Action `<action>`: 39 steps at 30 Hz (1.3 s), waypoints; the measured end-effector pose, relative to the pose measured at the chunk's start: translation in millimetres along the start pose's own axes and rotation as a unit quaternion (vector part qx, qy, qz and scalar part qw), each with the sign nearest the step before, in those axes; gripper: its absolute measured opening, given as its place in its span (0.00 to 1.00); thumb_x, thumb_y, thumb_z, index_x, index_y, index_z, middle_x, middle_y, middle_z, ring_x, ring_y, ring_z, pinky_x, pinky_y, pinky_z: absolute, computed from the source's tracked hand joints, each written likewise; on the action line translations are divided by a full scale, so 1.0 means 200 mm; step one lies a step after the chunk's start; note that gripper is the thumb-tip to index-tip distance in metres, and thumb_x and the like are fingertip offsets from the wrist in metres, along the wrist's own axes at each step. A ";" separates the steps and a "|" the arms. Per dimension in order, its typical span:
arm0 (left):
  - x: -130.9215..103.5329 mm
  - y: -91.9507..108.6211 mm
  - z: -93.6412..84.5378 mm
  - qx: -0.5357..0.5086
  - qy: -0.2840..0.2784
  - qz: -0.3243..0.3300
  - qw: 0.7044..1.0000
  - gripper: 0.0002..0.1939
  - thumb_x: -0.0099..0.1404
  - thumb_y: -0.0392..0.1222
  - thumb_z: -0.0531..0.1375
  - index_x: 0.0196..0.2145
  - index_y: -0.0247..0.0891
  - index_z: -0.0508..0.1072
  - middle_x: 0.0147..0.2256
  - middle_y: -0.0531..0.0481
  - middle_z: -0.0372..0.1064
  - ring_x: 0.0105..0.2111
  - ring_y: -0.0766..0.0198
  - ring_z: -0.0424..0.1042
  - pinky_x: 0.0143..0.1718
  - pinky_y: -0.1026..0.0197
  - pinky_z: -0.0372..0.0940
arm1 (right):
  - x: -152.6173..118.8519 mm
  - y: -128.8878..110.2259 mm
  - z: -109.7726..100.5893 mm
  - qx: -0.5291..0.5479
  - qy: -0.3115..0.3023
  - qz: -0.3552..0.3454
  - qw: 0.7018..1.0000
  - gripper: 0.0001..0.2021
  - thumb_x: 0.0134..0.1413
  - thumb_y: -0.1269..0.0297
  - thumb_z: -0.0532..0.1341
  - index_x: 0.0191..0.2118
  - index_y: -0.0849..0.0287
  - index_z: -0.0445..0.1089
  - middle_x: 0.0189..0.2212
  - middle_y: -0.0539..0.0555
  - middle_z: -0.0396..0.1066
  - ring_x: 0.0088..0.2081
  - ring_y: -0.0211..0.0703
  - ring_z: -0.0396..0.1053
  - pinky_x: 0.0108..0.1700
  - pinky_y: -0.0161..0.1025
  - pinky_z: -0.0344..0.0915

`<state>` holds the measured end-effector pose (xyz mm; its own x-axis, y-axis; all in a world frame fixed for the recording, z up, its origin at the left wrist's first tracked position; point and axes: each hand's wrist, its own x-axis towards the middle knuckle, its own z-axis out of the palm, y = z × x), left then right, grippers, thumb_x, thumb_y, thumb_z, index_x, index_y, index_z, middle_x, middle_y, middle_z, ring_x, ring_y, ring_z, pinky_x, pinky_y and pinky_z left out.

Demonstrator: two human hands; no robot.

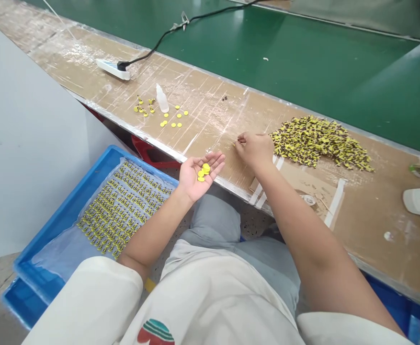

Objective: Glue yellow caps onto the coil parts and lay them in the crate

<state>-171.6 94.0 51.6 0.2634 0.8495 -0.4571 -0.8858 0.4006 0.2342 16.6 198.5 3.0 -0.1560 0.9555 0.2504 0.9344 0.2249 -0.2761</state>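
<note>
The bench (378, 227) was flanked by a blue tray (67, 209) lined with pieces (121, 211). A yellow-and-brown heap (317, 141) was spread beside the right hand (256, 149), whose fingers were bunched; whether anything was gripped could not be told. On the open left hand (192, 181), yellow discs (206, 168) were carried.

Left grip (192, 180) — palm up, cupped | right grip (255, 147) — knuckles up, curled
</note>
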 end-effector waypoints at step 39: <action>0.00 -0.49 0.23 0.118 0.009 -0.065 0.991 0.09 0.58 0.36 0.51 0.26 0.34 0.71 0.27 0.48 0.69 0.26 0.64 0.69 0.30 0.60 0.64 | -0.73 -0.06 -0.52 0.309 0.013 -0.031 0.951 0.11 0.52 0.60 0.64 0.43 0.51 0.75 0.36 0.52 0.78 0.33 0.44 0.74 0.37 0.42 0.70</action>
<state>-66.4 69.7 68.6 0.3602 0.7808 -0.5105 -0.7307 0.5763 0.3659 61.2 37.1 65.5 -0.1893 0.9337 0.3039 0.5566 0.3570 -0.7502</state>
